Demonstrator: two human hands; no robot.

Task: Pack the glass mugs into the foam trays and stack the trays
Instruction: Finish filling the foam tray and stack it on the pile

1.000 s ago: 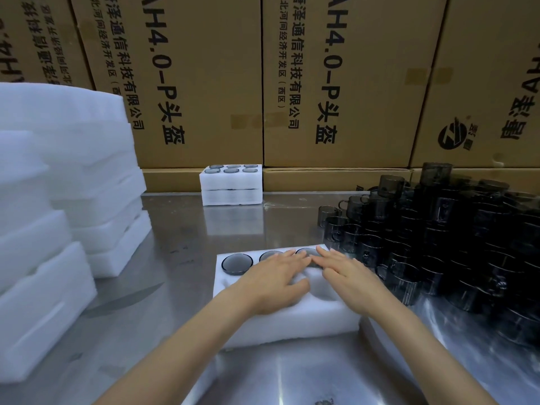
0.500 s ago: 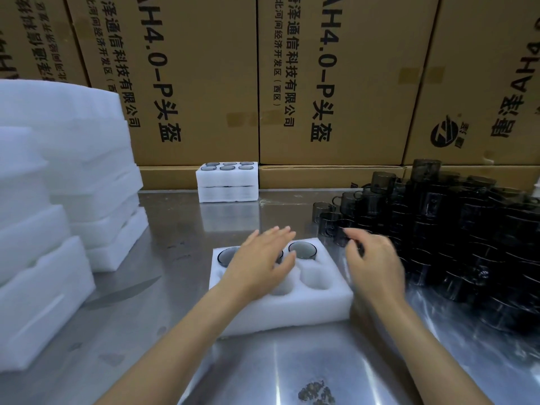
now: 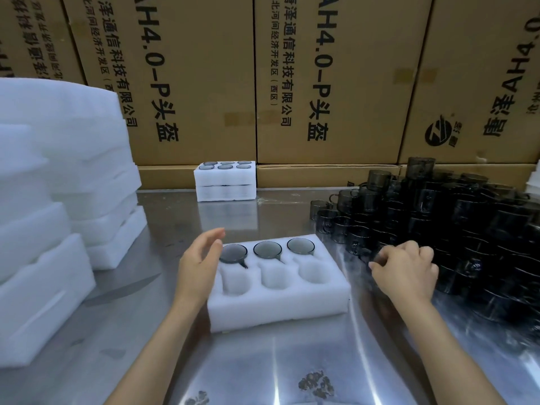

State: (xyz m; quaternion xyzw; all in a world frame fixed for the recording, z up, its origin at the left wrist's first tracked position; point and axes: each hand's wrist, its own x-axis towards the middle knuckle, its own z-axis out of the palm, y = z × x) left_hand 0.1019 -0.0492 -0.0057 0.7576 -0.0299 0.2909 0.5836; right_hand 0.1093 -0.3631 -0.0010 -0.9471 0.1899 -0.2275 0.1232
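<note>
a white foam tray (image 3: 277,299) lies on the metal surface (image 3: 263,369), and everything here is placed from it. its far row of three pockets holds three smoky glass mugs (image 3: 267,249) sunk rim-up; its near row of three pockets has nothing in it. the left hand (image 3: 201,260) hovers at the tray's left edge, fingers relaxed and slightly spread, holding nothing. the right hand (image 3: 404,268) is to the tray's right, at the near edge of a heap of dark glass mugs (image 3: 444,217) — its fingers are curled over the mugs there, but whether they grip one cannot be told. behind the tray, against the cardboard boxes (image 3: 321,83), stand two stacked filled trays (image 3: 225,182). left of the tray rise piles of foam trays (image 3: 58,185).
</note>
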